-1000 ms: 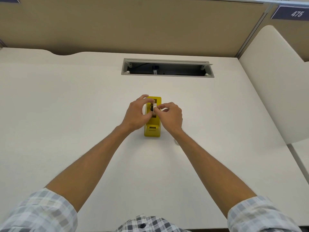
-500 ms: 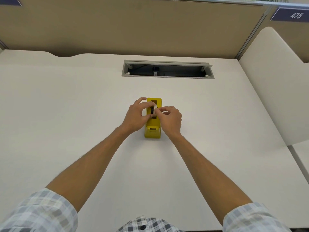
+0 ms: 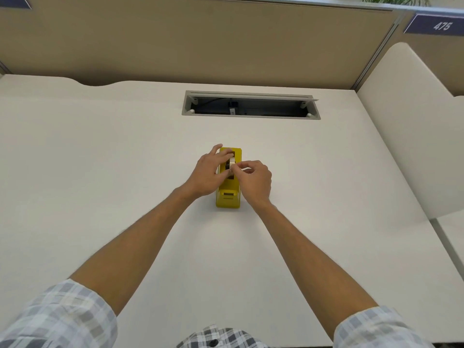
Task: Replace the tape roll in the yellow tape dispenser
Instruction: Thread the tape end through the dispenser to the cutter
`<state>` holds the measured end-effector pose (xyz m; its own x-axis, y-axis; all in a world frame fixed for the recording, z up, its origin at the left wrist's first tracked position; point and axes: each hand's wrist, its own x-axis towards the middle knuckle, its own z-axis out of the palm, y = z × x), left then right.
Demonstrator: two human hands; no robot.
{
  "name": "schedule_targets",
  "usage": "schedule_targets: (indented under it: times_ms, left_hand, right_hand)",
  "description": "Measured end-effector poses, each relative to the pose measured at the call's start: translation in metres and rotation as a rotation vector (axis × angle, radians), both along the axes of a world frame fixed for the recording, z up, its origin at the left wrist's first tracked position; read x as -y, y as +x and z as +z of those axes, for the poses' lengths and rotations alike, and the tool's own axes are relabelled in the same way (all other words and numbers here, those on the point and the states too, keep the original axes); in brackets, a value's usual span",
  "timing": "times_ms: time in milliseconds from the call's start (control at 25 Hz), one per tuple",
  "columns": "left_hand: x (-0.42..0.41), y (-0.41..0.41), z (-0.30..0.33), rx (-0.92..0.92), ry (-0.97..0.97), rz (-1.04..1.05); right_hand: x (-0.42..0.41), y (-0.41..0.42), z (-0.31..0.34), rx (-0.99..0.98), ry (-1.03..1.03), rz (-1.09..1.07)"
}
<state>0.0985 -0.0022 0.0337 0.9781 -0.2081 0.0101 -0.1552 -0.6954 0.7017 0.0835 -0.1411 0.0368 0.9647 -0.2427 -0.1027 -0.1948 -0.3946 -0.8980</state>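
The yellow tape dispenser (image 3: 229, 197) stands on the white desk in the middle of the view, cutter end toward me. A pale tape roll (image 3: 232, 162) sits upright in its open slot. My left hand (image 3: 206, 173) grips the dispenser from the left side, index finger across the top beside the roll and thumb at the slot's near end. My right hand (image 3: 253, 180) comes in from the right, thumb and index finger pinched on the roll's near edge. Most of the roll is hidden by my fingers and the dispenser body.
A long open cable tray slot (image 3: 251, 106) is cut into the white desk (image 3: 100, 172) behind the dispenser. Tan partition panels (image 3: 200, 38) close off the back. A cream side divider (image 3: 411, 126) stands at the right, by the desk's right edge.
My right fingers have shifted slightly forward on the roll, and my left index finger has stretched further across the dispenser's top. The dispenser has stayed in place.
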Motion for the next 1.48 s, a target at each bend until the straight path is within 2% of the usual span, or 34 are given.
schedule_targets:
  times_ms: [160,480,680,840,1200,1360,1480]
  left_hand:
    - [0.002,-0.01,0.001,0.0,-0.041,0.087]
    - [0.004,-0.019,0.009,0.072,-0.292,0.14]
    - [0.002,-0.005,0.013,-0.042,-0.151,0.126]
    - [0.001,-0.002,0.006,-0.038,-0.059,0.057]
    - [0.008,-0.014,0.002,-0.015,-0.258,0.216]
    - [0.009,-0.015,0.006,0.039,-0.229,0.201]
    - [0.008,-0.012,0.006,-0.025,-0.12,0.195]
  right_hand:
    - [0.0,0.002,0.002,-0.008,-0.017,0.013]
    - [0.002,0.004,0.002,-0.01,-0.013,0.012]
    - [0.003,0.007,0.0,-0.005,-0.017,0.022]
    - [0.003,0.008,-0.001,0.017,-0.026,0.023]
    - [0.004,0.008,-0.004,0.003,-0.038,0.037]
    - [0.004,0.007,-0.003,0.012,-0.025,0.04]
    - [0.004,0.006,-0.002,0.0,-0.023,0.042]
